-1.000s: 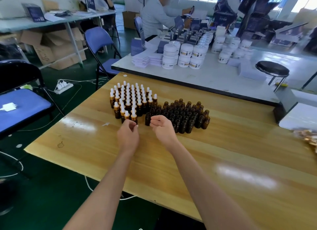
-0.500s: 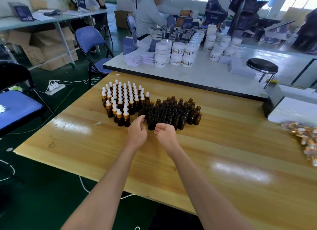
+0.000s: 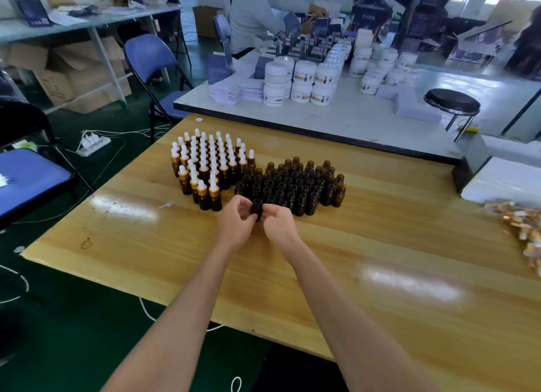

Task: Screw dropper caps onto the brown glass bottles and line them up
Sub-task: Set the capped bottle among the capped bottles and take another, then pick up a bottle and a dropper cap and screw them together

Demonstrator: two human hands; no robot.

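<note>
A block of capped brown bottles [image 3: 207,165] with white dropper tops stands on the wooden table [image 3: 351,260]. Right beside it is a cluster of uncapped brown bottles [image 3: 297,184]. At the cluster's near edge one uncapped brown bottle [image 3: 257,206] stands upright between my hands. My left hand [image 3: 235,220] curls around it from the left. My right hand [image 3: 278,225] pinches it from the right. A loose pile of gold and white dropper caps [image 3: 524,225] lies at the table's far right edge.
A white table [image 3: 366,119] with stacked white jars [image 3: 301,84] butts against the far side. A black stool [image 3: 452,102] and a white box [image 3: 503,184] are on the right. Blue folding chairs [image 3: 26,175] stand to the left. A person sits beyond.
My left hand has moved right, away from the capped bottles. Both hands have closed on one uncapped bottle at the front of the cluster.
</note>
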